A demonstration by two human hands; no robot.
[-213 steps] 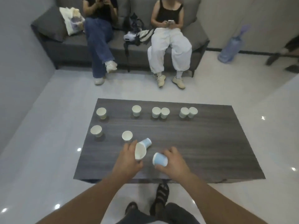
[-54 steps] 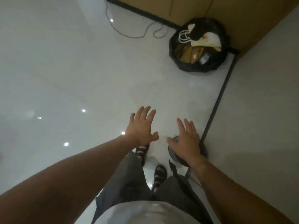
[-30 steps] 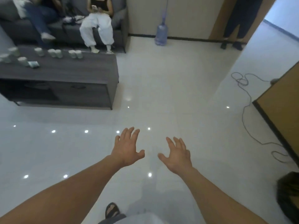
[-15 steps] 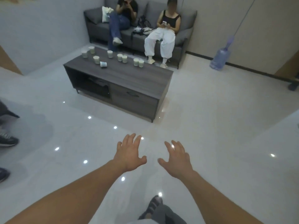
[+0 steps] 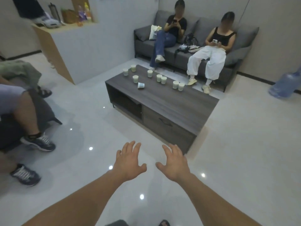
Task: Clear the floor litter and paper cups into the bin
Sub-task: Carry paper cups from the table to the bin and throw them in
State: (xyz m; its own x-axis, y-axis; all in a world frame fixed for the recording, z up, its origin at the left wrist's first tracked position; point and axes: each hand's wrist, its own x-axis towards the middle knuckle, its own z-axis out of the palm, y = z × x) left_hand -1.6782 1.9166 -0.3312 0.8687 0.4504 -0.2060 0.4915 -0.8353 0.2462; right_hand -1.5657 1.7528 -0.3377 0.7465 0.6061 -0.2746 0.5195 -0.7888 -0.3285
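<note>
On far table (image 5: 171,101), cups (image 5: 159,78) (insides unclear)

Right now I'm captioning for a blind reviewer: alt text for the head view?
The left hand and right hand reach forward, open and empty, over a glossy floor. Ahead, a dark coffee table holds eight upright paper cups and one tipped cup.

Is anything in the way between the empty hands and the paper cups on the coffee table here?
Nothing visible does. The left hand and right hand hover open over the floor; the paper cups sit at the far end of the coffee table, beyond its unoccupied near top. The bin is out of view.
</note>
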